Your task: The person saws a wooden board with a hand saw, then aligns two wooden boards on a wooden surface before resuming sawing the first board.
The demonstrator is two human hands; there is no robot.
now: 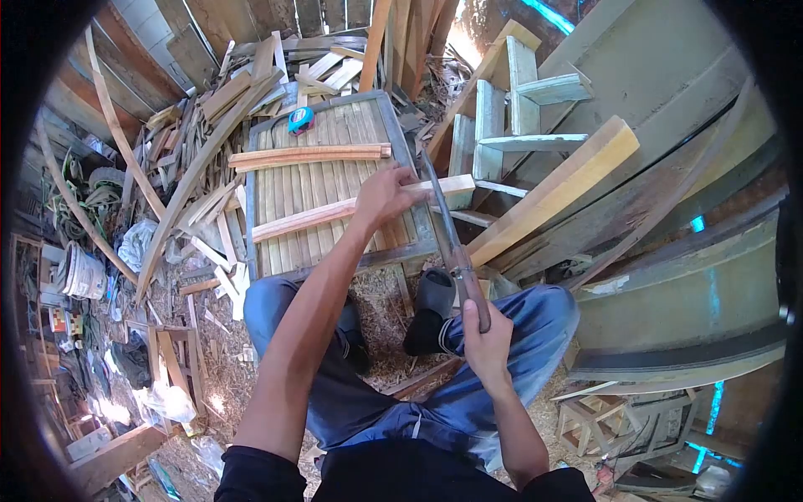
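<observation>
My right hand (pixel 487 339) is closed around the wooden handle of a hand saw (pixel 450 230), its narrow blade pointing away from me. The blade lies across a long wooden strip (pixel 305 220) near its right end. My left hand (pixel 386 198) presses on that strip, just left of the blade, with its fingers curled over the wood. Under the strip is a low slatted wooden panel (pixel 309 188) in a grey frame. Farther back on the panel lie reddish wooden strips (pixel 309 156) side by side, and beyond them a blue tape measure (pixel 300 120).
A thick timber beam (pixel 556 191) slants up at the right, beside a pale wooden step frame (pixel 519 142). Scrap wood (pixel 238 96) is heaped at the back left. A white bucket (pixel 84 272) stands at far left. Shavings cover the floor around my feet.
</observation>
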